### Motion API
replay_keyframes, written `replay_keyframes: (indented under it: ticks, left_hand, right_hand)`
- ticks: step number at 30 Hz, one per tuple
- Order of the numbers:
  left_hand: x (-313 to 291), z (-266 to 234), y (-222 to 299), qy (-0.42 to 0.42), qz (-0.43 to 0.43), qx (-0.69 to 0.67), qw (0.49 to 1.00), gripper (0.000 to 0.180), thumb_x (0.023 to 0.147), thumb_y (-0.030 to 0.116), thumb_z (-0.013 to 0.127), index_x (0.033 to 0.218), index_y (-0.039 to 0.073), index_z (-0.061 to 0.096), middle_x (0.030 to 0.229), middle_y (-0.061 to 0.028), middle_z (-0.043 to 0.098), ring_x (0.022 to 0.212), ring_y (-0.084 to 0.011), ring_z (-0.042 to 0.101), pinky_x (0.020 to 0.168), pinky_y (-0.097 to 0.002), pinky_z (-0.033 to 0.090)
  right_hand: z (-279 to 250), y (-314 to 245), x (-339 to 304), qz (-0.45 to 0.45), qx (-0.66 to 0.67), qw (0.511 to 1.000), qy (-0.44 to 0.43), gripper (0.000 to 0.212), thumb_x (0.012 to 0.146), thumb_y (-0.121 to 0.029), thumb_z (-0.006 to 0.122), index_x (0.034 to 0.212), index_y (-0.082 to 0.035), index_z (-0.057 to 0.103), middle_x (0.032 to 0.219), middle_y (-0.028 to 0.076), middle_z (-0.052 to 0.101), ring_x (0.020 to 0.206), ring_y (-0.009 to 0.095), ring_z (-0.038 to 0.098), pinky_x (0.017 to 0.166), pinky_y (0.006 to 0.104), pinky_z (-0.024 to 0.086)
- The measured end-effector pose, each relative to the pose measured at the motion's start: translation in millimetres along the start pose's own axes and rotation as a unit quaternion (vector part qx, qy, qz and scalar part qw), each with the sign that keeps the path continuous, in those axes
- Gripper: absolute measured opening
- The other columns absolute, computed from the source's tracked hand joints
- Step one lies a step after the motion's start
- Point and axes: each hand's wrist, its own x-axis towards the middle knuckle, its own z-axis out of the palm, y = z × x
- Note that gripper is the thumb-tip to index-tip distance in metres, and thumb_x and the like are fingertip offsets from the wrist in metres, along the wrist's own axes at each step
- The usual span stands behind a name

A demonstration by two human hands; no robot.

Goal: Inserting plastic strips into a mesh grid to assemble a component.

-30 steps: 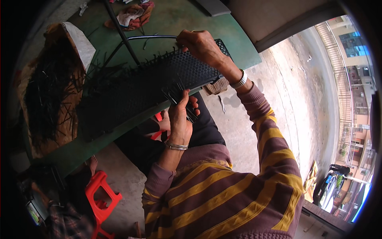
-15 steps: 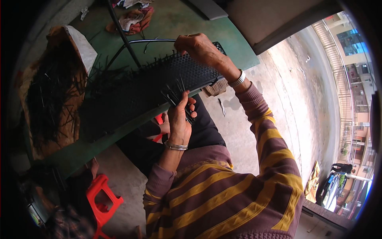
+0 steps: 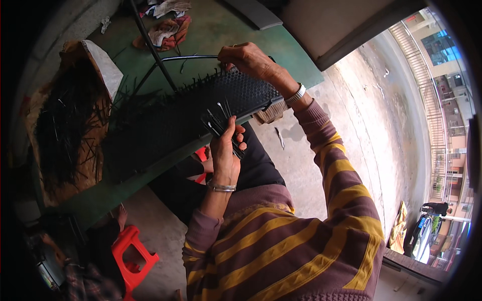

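My left hand (image 3: 225, 159) is closed around a bundle of thin black rods (image 3: 215, 120). Their ends fan out above my thumb, and a few show small pale loops or tips. It is held just over the near edge of a long black board (image 3: 236, 90) full of small holes. At the board's far edge, toward its right end, my right hand (image 3: 251, 61) is bent down with its fingers pinched together; whatever lies between them is hidden. Several black rods (image 3: 198, 80) stick up in a row along that far edge, left of my right hand.
On the green table (image 3: 201, 40) a brown paper sack (image 3: 88, 170) at the left holds a heap of black rods. A dark metal bar (image 3: 145, 37) crosses behind the board, and crumpled cloths (image 3: 168, 32) lie farther back. A red stool (image 3: 133, 256) and another person's foot (image 3: 122, 216) are lower left.
My right hand has shifted slightly left along the board's far edge, fingers still pinched. My left hand keeps its grip on the bundle, almost in the same place.
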Motion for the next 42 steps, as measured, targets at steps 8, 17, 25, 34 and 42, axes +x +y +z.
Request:
replay_keyframes:
  ticks: [8,17,25,34,42]
  left_hand:
    - [1.2,-3.3,1.9,0.008,0.008,-0.005,1.000,0.024,0.093,0.026,0.065,0.106,0.006,0.066,0.077,-0.0003,0.060,0.064,-0.0067,0.049,0.049,-0.0215,0.038]
    - [2.1,1.4,2.5,0.007,0.008,-0.011,1.000,0.023,0.092,0.026,0.066,0.104,0.006,0.067,0.075,-0.0009,0.061,0.062,-0.0068,0.049,0.049,-0.0217,0.038]
    - [4.3,2.7,3.5,0.006,0.017,-0.010,1.000,0.016,0.091,0.024,0.068,0.094,0.008,0.065,0.076,-0.0022,0.063,0.061,-0.0062,0.049,0.048,-0.0204,0.039]
    - [1.8,3.8,4.3,0.010,0.008,-0.017,1.000,0.018,0.091,0.024,0.068,0.097,0.008,0.065,0.078,-0.0029,0.063,0.061,-0.0067,0.050,0.047,-0.0203,0.039]
    - [1.2,3.2,4.2,0.008,0.009,-0.027,1.000,0.019,0.091,0.025,0.068,0.099,0.008,0.066,0.078,-0.0028,0.063,0.061,-0.0068,0.051,0.047,-0.0205,0.038]
  right_hand:
    - [9.2,5.8,-7.6,0.040,-0.078,0.996,-0.016,0.011,0.085,-0.005,0.058,0.094,-0.007,0.064,0.080,0.006,0.067,0.073,0.025,0.067,0.064,0.0346,0.051]
    - [21.6,-4.5,-19.3,0.089,-0.100,0.987,0.093,0.017,0.090,-0.017,0.061,0.103,-0.010,0.069,0.087,0.008,0.070,0.080,0.028,0.067,0.067,0.0372,0.053]
    - [31.6,-9.1,-30.0,0.143,-0.162,0.970,0.109,0.019,0.090,-0.021,0.063,0.103,-0.011,0.071,0.083,0.010,0.068,0.076,0.029,0.065,0.064,0.0376,0.052]
    - [38.9,-12.6,-26.0,0.184,-0.122,0.963,0.154,0.017,0.088,-0.023,0.066,0.099,-0.012,0.073,0.084,0.009,0.067,0.074,0.026,0.064,0.065,0.0369,0.051]
    - [44.6,-13.1,-20.1,0.173,-0.080,0.963,0.190,0.013,0.085,-0.019,0.068,0.095,-0.013,0.073,0.080,0.008,0.064,0.072,0.025,0.063,0.064,0.0352,0.050]
